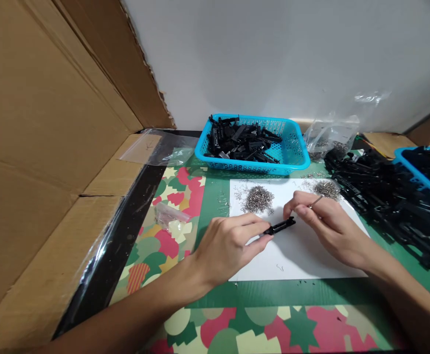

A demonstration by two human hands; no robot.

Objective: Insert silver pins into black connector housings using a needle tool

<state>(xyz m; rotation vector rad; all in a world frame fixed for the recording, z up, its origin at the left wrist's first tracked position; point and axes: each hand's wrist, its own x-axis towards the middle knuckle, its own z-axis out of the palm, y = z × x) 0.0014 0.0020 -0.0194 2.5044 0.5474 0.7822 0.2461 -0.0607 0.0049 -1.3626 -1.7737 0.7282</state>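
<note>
Pinching a black plastic part (282,226), the left hand (233,238) steadies it; the right hand's (320,219) fingers grip a thin metal tool (316,201) beside it.

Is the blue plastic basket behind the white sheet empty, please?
No, black plastic parts lie heaped inside the blue basket.

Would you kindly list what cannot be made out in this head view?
- Black plastic part: one end is hidden by the fingers of the left hand.
- Thin metal rod: its lower end is hidden by the right hand.
- Right-hand blue basket: cut off by the picture's right edge.
- Pile of tiny metal pieces: too small and tangled to count.
</note>
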